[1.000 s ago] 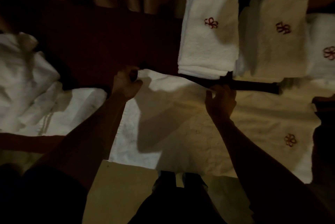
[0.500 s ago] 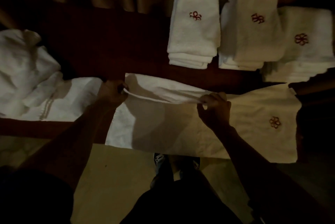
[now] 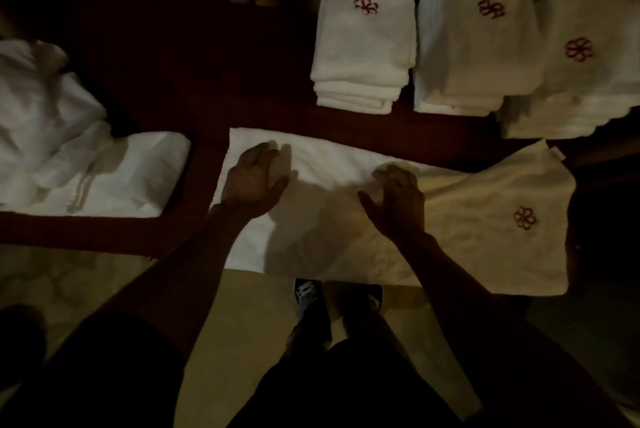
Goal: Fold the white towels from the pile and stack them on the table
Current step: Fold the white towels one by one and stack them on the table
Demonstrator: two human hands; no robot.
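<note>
Dim light, detail is limited.

- Dark reddish-brown wooden table (image 3: 207,88) spans the frame. Beige floor (image 3: 239,330) below its near edge.
- Long white terry towel (image 3: 332,240), the one being worked, lies flat along the table's near edge in the centre, and its near side hangs over the edge. Right end is wider than the left. Whether the left part is doubled over, I cannot tell.
- Crumpled pile of unfolded white towels (image 3: 45,123) sits at the table's left end, apart from the flat towel, with bare wood between them. One of the pile's towels shows a woven stripe.
- Three stacks of folded white towels run along the far right: left stack (image 3: 363,53), middle stack (image 3: 474,60) just beside it, right stack (image 3: 588,102) touching the middle one and partly tucked under it. Each top towel shows a red flower.
- Left hand (image 3: 254,178) is palm down on the flat towel's left part, fingers straight and slightly spread, pinching nothing.
- Right hand (image 3: 398,202) is over the towel's middle, thumb out, fingers loosely curved and parted, holding nothing. Fingertip contact: cannot tell.
- Dark shoes (image 3: 306,291) show on the floor under the overhang.
- Red embroidered flower (image 3: 525,217) faces up near the flat towel's right end.
- Small white tag (image 3: 557,153) sits at its far right corner.
</note>
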